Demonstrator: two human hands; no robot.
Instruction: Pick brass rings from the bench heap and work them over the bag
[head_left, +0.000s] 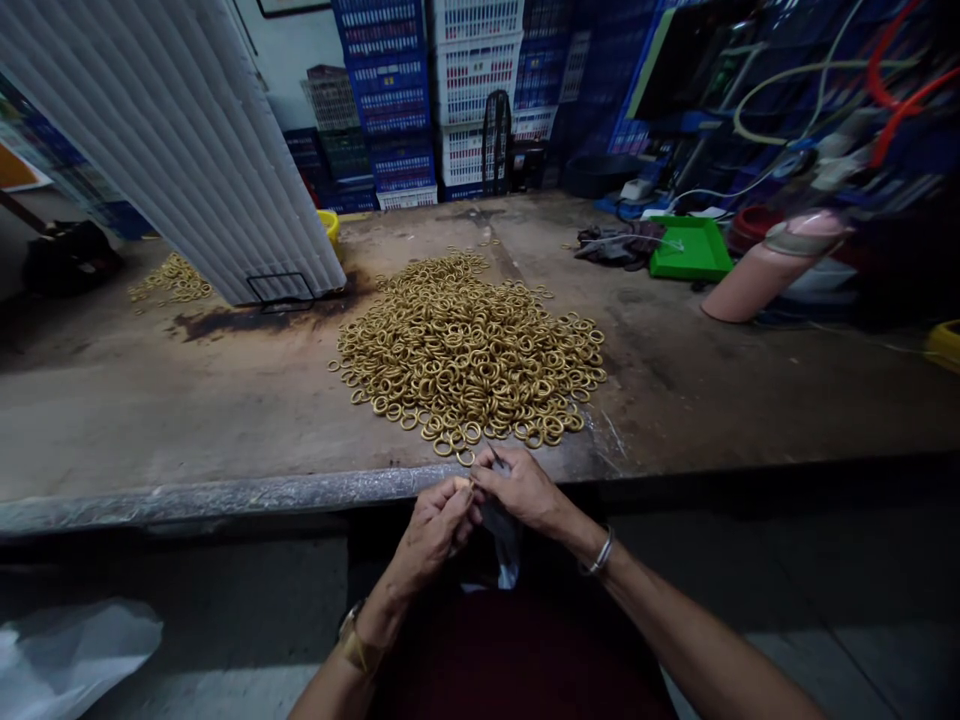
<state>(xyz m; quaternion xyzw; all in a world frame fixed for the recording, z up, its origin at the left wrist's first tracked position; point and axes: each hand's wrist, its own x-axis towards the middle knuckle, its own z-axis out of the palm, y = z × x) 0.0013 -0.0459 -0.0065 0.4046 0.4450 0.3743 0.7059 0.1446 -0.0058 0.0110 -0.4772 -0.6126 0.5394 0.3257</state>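
A large heap of gold-coloured metal rings (472, 350) lies on the worktable, its nearest rings close to the front edge. Just in front of that edge my two hands meet at the fingertips. My left hand (439, 525) is closed in a pinch on a small gold-coloured ring, mostly hidden by the fingers. My right hand (525, 490) is closed around a thin dark pointed tool (496, 455), whose tip sticks up past the fingers; its kind is not clear. Pale cloth or plastic (506, 545) hangs below the right hand.
A tall ribbed white panel (225, 150) stands on the wooden table (187, 400), left of the heap. Behind it lie more rings (176, 278). To the right are a green tray (690, 248) and a pink bottle (765, 270). Stacked crates (394, 100) stand at the back.
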